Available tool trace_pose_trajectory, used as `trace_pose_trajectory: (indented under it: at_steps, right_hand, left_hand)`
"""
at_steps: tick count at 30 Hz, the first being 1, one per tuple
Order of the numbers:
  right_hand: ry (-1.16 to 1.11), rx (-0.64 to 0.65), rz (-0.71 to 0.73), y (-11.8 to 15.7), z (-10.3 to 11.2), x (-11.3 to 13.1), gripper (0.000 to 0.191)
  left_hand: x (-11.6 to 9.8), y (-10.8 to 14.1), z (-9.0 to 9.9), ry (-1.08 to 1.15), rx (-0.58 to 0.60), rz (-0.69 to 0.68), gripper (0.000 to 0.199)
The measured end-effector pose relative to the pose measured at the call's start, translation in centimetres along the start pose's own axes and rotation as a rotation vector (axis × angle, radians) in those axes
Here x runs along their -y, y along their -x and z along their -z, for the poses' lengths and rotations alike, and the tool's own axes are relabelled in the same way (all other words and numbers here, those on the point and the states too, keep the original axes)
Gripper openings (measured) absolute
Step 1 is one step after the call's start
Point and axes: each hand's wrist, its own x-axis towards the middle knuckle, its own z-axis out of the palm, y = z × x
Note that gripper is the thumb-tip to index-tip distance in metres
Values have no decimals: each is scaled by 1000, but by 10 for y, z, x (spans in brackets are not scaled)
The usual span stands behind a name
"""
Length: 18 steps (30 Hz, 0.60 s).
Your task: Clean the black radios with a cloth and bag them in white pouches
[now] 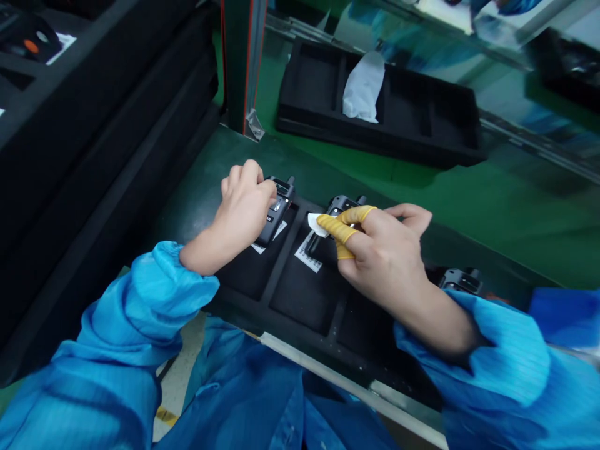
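Note:
My left hand (246, 203) is closed at the upper left side of a black walkie-talkie (270, 230), its thumb by the radio's top edge. That radio lies tilted in a compartment of the black foam tray (272, 281), over a printed white label. Yellow finger cots cover several fingers of my right hand (375, 244), which pinches a small white wipe (317, 224) against a second walkie-talkie (344, 203). My fingers hide much of this radio. A label with printed lines (308, 253) sticks out beneath it. Near my right wrist, a third walkie-talkie (462, 281) shows partly.
Stacked black foam trays (117, 125) rise along the left. Behind a metal post (244, 69), another foam tray (435, 119) holds a white pouch (364, 87) on a green surface. A blue object (565, 315) lies at the right. The table's pale front edge (319, 365) runs before me.

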Motion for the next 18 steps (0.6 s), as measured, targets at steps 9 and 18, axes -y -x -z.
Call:
trace_pose_trajectory:
  at_steps: [9, 18]
  right_hand:
    - [-105, 112, 63, -29, -19, 18, 39]
    - [-94, 297, 181, -57, -40, 38, 44]
  left_hand:
    - [46, 48, 30, 73, -335, 308, 32]
    - [63, 77, 16, -28, -332, 427, 28]
